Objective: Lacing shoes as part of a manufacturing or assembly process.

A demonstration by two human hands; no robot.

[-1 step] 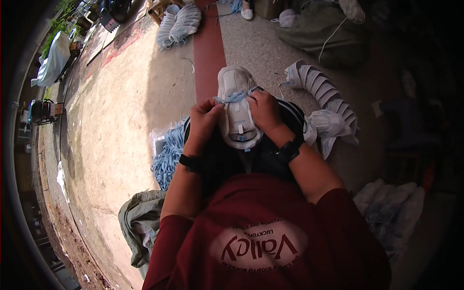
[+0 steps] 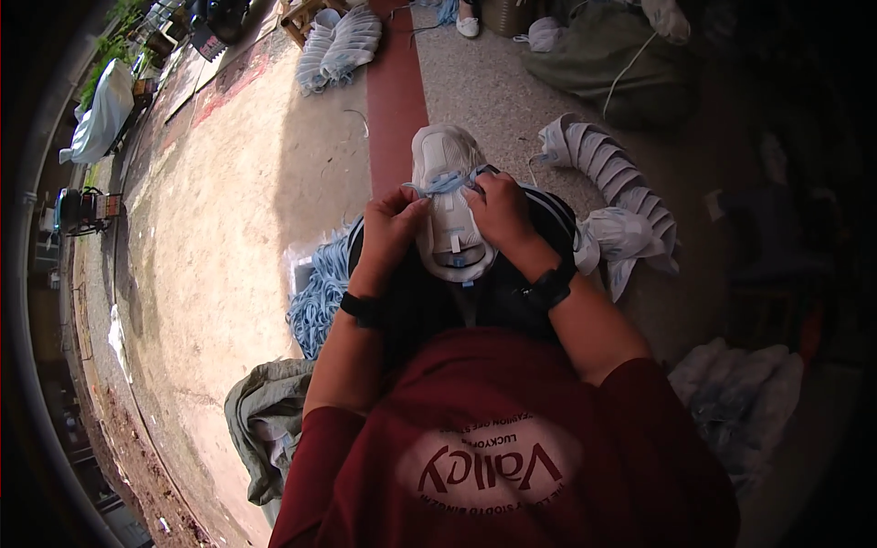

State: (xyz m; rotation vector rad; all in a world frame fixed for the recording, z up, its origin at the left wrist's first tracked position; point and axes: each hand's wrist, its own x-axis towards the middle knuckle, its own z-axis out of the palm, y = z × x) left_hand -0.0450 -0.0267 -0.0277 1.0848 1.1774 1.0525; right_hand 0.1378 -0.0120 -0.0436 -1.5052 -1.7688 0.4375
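A white shoe upper rests across my lap, toe end away from me, its opening toward my body. A light blue shoelace runs across its middle. My left hand is closed at the left edge of the upper, thumb and fingers pinching near the left end of the lace. Opposite it, my right hand is closed in a pinch on the lace at the right edge; its fingertips are partly hidden. A white tab sticks up from the tongue between my hands.
Beside my left leg lies a heap of blue laces, near a grey-green cloth. To the right curves a row of stacked white uppers. More uppers lie far left of the red floor stripe. A dark green sack sits far right.
My left hand has shifted slightly to the right, its fingertips further over the edge of the upper. The right hand's fingers have moved a little; the upper stays in place.
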